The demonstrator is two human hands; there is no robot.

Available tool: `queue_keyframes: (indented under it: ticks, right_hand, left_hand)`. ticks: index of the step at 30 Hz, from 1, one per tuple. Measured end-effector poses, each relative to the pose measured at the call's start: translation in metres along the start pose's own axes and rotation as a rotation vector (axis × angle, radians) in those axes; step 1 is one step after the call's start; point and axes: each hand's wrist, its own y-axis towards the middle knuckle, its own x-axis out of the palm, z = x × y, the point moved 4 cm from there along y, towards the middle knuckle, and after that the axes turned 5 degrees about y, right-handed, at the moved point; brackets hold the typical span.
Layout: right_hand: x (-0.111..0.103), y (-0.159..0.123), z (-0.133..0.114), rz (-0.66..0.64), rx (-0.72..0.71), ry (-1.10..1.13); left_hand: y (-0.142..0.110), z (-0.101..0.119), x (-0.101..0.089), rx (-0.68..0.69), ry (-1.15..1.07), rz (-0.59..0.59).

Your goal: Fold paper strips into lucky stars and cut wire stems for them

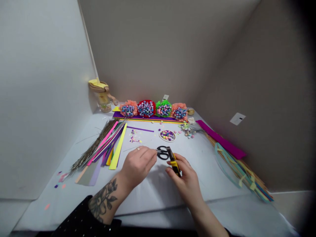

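My left hand (140,161) is closed in a pinch at the middle of the table, and a thin wire (128,149) shows just left of its knuckles, seemingly passing into the fingers. Yellow-and-black pliers (174,164) are gripped in my right hand (187,174), their dark metal head pointing up and toward the left fingertips. Black-handled scissors (163,155) lie on the table right behind both hands; their blades are mostly hidden. Farther back, an oval dish (160,137) holds small coloured paper stars (168,135).
On the left lies a bundle of wire stems (95,144) with coloured paper strips (118,151). Several crepe-paper flowers (146,108) stand along the back near a lidded cup (103,98). Loose stars on stems (187,129) are right of the dish. Purple paper (222,140) and bundled strips (237,168) line the right.
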Motion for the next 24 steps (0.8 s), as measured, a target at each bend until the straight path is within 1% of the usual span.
queue_keyframes:
  ticks: [12,24]
  right_hand:
    - [0.002,0.0,0.009,-0.023,-0.007,-0.032]
    - [0.002,0.0,0.011,0.06,-0.068,-0.137]
  left_hand:
    - [-0.003,-0.003,0.005,-0.039,-0.053,-0.045]
    - [0.002,-0.002,0.004,-0.116,-0.138,-0.11]
